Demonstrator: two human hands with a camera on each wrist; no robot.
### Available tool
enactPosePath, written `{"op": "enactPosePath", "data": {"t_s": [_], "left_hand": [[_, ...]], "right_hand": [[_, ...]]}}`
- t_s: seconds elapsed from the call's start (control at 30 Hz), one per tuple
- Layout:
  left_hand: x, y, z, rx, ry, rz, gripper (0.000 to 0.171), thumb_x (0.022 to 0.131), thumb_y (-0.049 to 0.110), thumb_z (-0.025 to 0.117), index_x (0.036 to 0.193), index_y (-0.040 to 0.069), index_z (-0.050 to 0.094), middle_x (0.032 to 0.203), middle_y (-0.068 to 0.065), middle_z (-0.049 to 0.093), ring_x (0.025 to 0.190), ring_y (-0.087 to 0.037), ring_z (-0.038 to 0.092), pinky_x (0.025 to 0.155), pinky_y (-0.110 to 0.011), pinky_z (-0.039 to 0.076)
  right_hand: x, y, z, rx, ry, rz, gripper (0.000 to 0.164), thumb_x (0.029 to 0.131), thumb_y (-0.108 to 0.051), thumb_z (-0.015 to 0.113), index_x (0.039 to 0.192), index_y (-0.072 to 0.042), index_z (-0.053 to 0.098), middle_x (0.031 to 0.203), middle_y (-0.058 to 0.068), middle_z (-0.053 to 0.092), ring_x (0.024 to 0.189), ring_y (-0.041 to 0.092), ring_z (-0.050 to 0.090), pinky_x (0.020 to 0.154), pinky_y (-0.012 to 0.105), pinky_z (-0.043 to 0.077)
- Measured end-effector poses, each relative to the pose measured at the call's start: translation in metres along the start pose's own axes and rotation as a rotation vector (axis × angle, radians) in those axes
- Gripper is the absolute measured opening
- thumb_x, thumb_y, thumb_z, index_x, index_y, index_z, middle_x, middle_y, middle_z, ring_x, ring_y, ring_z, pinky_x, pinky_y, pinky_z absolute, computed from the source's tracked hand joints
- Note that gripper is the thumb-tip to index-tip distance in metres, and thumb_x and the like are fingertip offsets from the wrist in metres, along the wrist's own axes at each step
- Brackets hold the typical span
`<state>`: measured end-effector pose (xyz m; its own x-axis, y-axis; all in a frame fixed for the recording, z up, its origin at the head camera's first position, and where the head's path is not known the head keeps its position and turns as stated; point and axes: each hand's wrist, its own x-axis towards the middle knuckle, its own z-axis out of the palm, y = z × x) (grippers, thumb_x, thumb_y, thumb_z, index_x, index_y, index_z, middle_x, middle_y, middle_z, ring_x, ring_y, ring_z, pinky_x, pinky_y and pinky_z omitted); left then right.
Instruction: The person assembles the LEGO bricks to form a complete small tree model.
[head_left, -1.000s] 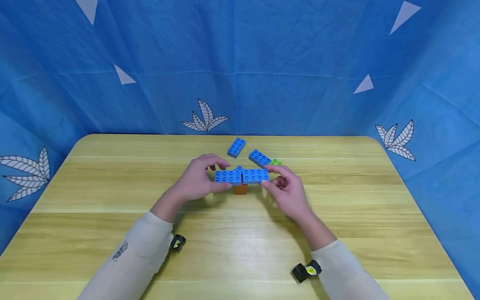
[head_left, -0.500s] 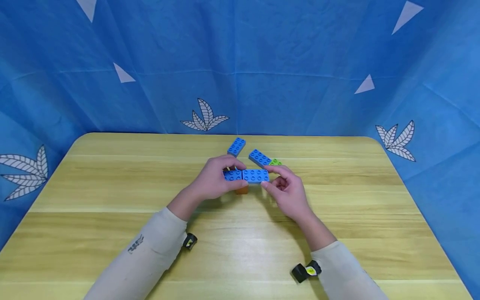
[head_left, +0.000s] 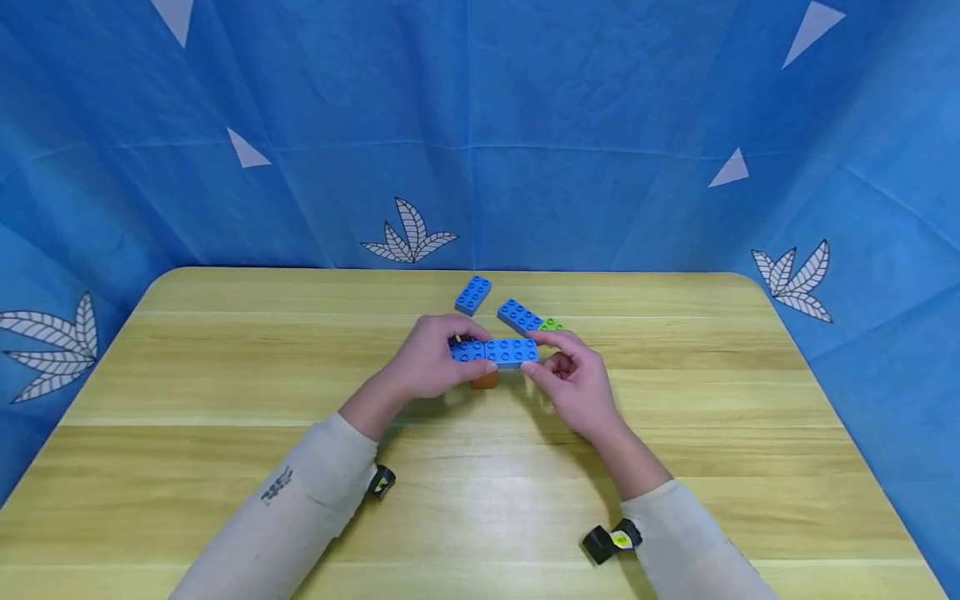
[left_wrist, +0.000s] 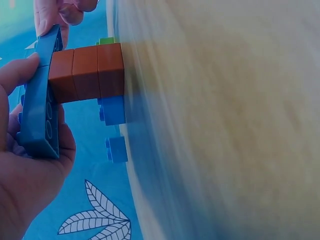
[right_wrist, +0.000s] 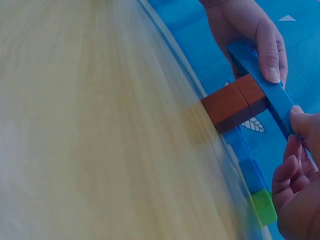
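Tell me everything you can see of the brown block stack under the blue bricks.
The brown stack is an upright column of three smooth, plastic-looking blocks with thin seams between them. It appears to stand on the table. The left blue brick and right blue brick meet end to end across its top, hiding its upper face and jutting past both sides. The left hand and right hand hold those bricks; neither visibly touches the stack.

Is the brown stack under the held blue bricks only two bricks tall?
No, the left wrist view shows three brown bricks stacked under the held blue bricks.
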<state>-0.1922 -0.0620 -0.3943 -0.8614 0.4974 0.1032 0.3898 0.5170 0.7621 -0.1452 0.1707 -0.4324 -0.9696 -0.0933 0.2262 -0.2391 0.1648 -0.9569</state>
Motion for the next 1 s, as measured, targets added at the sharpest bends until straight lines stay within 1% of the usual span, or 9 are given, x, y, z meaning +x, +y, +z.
{"op": "enactPosePath", "data": {"t_s": [0.07,0.17,0.23,0.27,0.43,0.6,0.73,0.87,1.0], "left_hand": [[0.001,0.000,0.000,0.009,-0.002,-0.002,0.035,0.084,0.029,0.083,0.114,0.012,0.075,0.110,0.002,0.068,0.100,-0.017,0.057,0.090,-0.038,0.047],[0.001,0.002,0.000,0.030,-0.005,-0.017,0.036,0.084,0.031,0.083,0.114,0.013,0.075,0.112,0.002,0.068,0.102,-0.017,0.056,0.091,-0.039,0.045],[0.001,0.002,-0.001,0.042,-0.008,-0.029,0.037,0.084,0.032,0.083,0.115,0.013,0.075,0.113,0.003,0.067,0.104,-0.018,0.054,0.091,-0.039,0.044],[0.001,0.003,-0.001,0.048,-0.008,-0.038,0.037,0.084,0.032,0.083,0.115,0.014,0.075,0.114,0.003,0.067,0.104,-0.018,0.054,0.091,-0.040,0.043],[0.000,0.005,-0.001,0.066,-0.013,-0.071,0.040,0.084,0.035,0.083,0.117,0.016,0.075,0.117,0.002,0.066,0.107,-0.020,0.052,0.092,-0.040,0.043],[-0.002,0.005,-0.001,0.064,-0.012,-0.063,0.042,0.082,0.032,0.084,0.119,0.014,0.074,0.119,-0.001,0.065,0.109,-0.020,0.052,0.093,-0.041,0.045],[-0.001,0.003,0.000,0.047,-0.007,-0.056,0.043,0.082,0.030,0.085,0.119,0.013,0.074,0.118,-0.001,0.066,0.107,-0.020,0.054,0.093,-0.040,0.046],[0.000,0.002,0.000,0.043,-0.008,-0.064,0.043,0.081,0.029,0.086,0.118,0.013,0.074,0.114,0.002,0.067,0.103,-0.018,0.056,0.090,-0.037,0.047],[0.003,0.006,0.000,0.054,-0.012,-0.090,0.041,0.078,0.030,0.088,0.114,0.014,0.077,0.108,0.005,0.069,0.098,-0.015,0.056,0.087,-0.034,0.046]], "right_hand": [[0.000,0.001,0.000,0.015,-0.002,0.014,0.035,0.091,-0.001,0.072,0.126,0.000,0.065,0.099,0.018,0.055,0.062,0.020,0.048,0.051,0.022,0.040],[0.000,0.003,-0.001,0.039,-0.006,0.034,0.036,0.092,-0.003,0.072,0.127,0.000,0.065,0.091,0.024,0.052,0.062,0.020,0.047,0.052,0.023,0.039],[0.000,0.005,0.000,0.061,-0.001,0.046,0.037,0.092,-0.003,0.072,0.128,-0.001,0.064,0.085,0.025,0.049,0.061,0.019,0.046,0.051,0.022,0.039],[0.000,0.006,0.000,0.070,0.004,0.054,0.037,0.092,-0.003,0.072,0.128,-0.001,0.064,0.082,0.024,0.049,0.061,0.019,0.046,0.051,0.022,0.038],[-0.001,0.011,0.002,0.132,0.045,0.080,0.039,0.089,0.001,0.074,0.127,0.001,0.064,0.080,0.021,0.052,0.060,0.017,0.047,0.050,0.021,0.039],[-0.001,0.015,0.003,0.175,0.056,0.080,0.038,0.087,0.002,0.075,0.124,0.002,0.065,0.073,0.018,0.053,0.059,0.017,0.048,0.050,0.022,0.041],[0.000,0.017,0.002,0.186,0.061,0.086,0.037,0.086,0.002,0.076,0.122,0.001,0.067,0.076,0.018,0.054,0.061,0.017,0.048,0.051,0.021,0.042],[0.001,0.019,0.003,0.200,0.073,0.091,0.036,0.085,0.004,0.077,0.120,0.000,0.068,0.079,0.020,0.056,0.062,0.017,0.049,0.051,0.021,0.042],[0.001,0.020,0.003,0.210,0.085,0.090,0.036,0.085,0.005,0.077,0.120,0.001,0.069,0.078,0.018,0.057,0.061,0.016,0.049,0.051,0.021,0.041]]}}
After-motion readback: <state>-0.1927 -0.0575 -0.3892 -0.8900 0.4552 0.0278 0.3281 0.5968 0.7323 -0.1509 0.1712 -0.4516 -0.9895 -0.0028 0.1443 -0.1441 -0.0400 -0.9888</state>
